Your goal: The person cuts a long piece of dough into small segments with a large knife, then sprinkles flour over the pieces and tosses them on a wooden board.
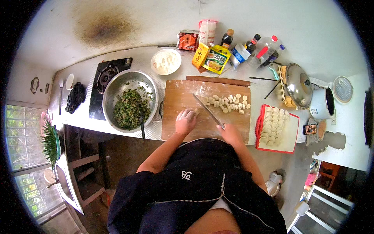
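My right hand [230,133] is closed round the handle of a kitchen knife [208,110], whose blade points up and left over the wooden board [178,96]. My left hand [185,120] rests on the board left of the blade, its fingers on a small piece of dough [197,111]. Many cut dough pieces [226,103] lie at the board's upper right, beside the blade. A brown rolling pin [218,81] lies along the far edge. Left of the board, a large metal bowl [155,87] holds green chopped filling [130,108]. Rows of dumplings [274,125] lie on a red-rimmed tray [292,143] at the right.
A bowl of flour [166,61] stands behind the board. Seasoning packets [216,59] and bottles [227,38] line the wall. A gas stove [100,84] is partly behind the metal bowl. A lidded pan [298,84] and a pot [321,102] stand at the far right.
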Available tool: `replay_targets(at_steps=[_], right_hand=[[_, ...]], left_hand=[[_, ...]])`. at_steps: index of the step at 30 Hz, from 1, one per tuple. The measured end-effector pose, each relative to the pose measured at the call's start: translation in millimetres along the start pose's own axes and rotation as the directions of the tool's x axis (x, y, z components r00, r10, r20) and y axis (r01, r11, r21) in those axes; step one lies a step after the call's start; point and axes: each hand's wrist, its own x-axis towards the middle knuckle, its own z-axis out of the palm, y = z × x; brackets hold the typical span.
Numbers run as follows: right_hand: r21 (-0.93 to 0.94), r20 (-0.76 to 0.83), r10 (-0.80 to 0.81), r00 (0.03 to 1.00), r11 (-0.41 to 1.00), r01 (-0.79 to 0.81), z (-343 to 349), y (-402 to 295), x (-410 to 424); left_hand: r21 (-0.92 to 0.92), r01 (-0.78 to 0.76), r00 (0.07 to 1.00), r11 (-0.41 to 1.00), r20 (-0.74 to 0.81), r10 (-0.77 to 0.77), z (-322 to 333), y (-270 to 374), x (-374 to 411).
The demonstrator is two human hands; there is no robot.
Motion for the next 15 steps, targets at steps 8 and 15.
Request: replay_targets(at_steps=[8,15], right_hand=[[-0.146,0.078,-0.041,0.996,0.988,0.052,-22,-7,-29],[-0.173,0.107,0.041,0.993,0.985,-0.022,-10,-13,-25]], left_hand=[[-0.033,-0.048,0.996,0.998,0.074,0.05,-3,1,2],[-0.008,-0.024,0.993,1.0,0.114,0.025,-4,6,4]])
